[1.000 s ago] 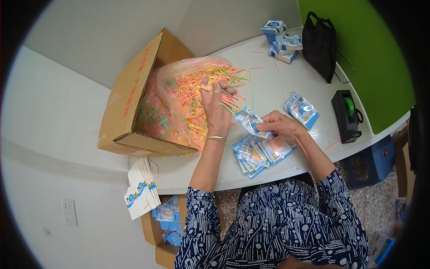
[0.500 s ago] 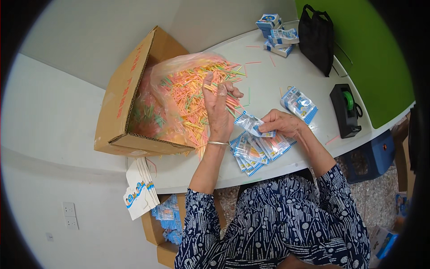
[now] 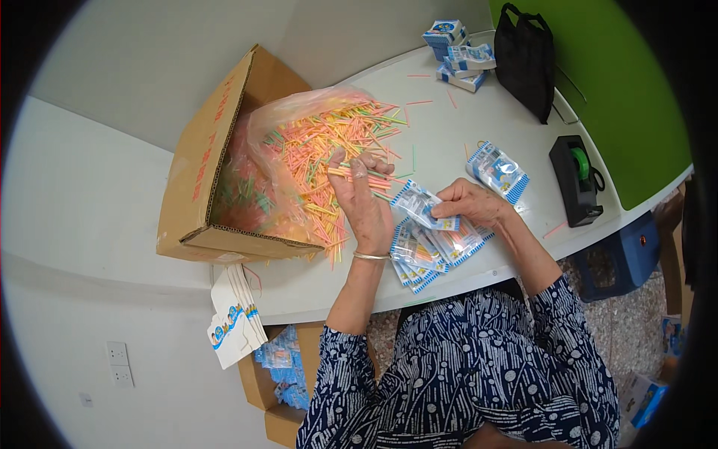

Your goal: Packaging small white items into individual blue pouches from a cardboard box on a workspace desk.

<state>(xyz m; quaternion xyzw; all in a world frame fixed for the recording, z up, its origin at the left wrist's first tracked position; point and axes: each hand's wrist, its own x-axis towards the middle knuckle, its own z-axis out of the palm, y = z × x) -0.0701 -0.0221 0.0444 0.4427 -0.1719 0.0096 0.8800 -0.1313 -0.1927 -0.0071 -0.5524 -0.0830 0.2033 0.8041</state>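
My left hand point(image 3: 363, 206), palm up with fingers curled, grips a small bunch of thin pink, yellow and green sticks point(image 3: 342, 173). The ends of the bunch point right, toward a small blue-and-white packet point(image 3: 419, 203). That packet is pinched between the thumb and fingers of my right hand point(image 3: 473, 202). Whether its mouth is open cannot be made out. Below both hands lies a heap of similar packets point(image 3: 426, 254), some showing coloured sticks through their clear fronts. Behind my left hand, a big pile of loose sticks point(image 3: 299, 157) spills from a clear plastic bag point(image 3: 299, 105).
The bag lies in a tipped cardboard box point(image 3: 196, 165). Rightward are more packets point(image 3: 496, 173), a black tape dispenser point(image 3: 574, 179), a black bag point(image 3: 525, 63) and small boxes point(image 3: 458, 56). Folded white cards point(image 3: 233, 318) hang at the table's edge, above a carton of packets point(image 3: 284, 367).
My left hand has shifted slightly down and left, and its sticks lie flatter, pointing right at the packet. My right hand still holds the packet, nearly in place.
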